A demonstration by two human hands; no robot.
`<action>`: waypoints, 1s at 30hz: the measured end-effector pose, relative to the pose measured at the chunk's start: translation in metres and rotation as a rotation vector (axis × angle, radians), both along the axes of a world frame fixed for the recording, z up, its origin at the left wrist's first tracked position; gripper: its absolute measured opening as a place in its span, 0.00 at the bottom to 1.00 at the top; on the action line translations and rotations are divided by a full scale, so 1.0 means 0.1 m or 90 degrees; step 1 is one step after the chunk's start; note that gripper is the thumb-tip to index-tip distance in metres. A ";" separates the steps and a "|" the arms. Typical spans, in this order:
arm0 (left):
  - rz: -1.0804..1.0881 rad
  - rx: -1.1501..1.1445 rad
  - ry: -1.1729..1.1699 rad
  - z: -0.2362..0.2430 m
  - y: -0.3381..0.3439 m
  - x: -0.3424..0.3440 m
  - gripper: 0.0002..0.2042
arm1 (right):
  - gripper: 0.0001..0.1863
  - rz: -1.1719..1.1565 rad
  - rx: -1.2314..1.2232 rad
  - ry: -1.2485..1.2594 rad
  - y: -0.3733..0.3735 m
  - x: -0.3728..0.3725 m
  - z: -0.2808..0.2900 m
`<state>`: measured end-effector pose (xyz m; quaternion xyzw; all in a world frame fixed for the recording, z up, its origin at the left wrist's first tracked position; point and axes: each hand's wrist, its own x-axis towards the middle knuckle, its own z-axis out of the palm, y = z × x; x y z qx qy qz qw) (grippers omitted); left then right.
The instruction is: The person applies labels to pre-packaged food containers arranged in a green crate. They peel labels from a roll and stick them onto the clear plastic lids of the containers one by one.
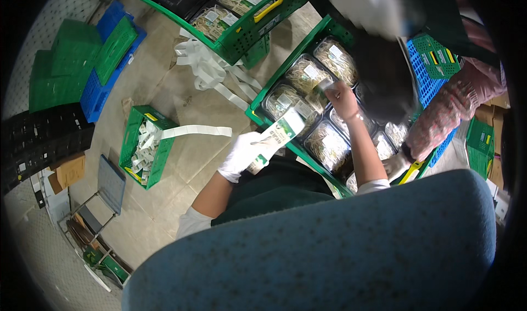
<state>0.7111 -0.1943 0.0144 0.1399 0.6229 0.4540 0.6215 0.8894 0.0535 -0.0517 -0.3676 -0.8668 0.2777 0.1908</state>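
My left hand [241, 154] in a white glove grips printed white-and-green labels [282, 127] over the near left side of a green crate [257, 109]. My bare right hand [341, 99] pinches what looks like a label [318, 95] at one of the packs [307, 72] in that crate. These black trays have clear tops, pale stringy contents and small white stickers. A co-worker's pink sleeve [442, 113] reaches to the crate's right side, ending in a gloved hand [394, 165]. A blurred dark shape [384, 75] hides part of the crate.
Another crate [241, 39] of packs stands behind, beside tangled white strips [200, 61]. A small crate [166, 151] holds crumpled strips. Stacked crates [60, 75] and a folding chair [108, 182] are at left, blue crates [422, 88] at right. A blue speckled surface [307, 245] fills the foreground.
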 end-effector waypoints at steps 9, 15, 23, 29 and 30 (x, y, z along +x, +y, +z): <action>-0.040 0.075 0.088 0.03 -0.09 -0.09 0.08 | 0.32 -0.175 0.268 -0.312 -0.01 0.02 -0.64; -0.062 0.077 0.096 -0.05 0.01 0.06 0.12 | 0.15 0.179 -0.475 0.148 -0.85 -0.01 0.71; -0.211 0.176 0.389 0.09 0.52 0.20 0.09 | 0.07 0.099 -0.356 0.122 -0.98 0.05 0.83; -0.131 0.071 0.172 0.11 0.59 0.24 0.06 | 0.09 -0.009 -0.034 -0.006 0.66 0.17 0.17; -0.092 0.070 0.085 0.08 0.58 0.21 0.06 | 0.13 -0.055 0.094 -0.079 0.89 0.16 -0.03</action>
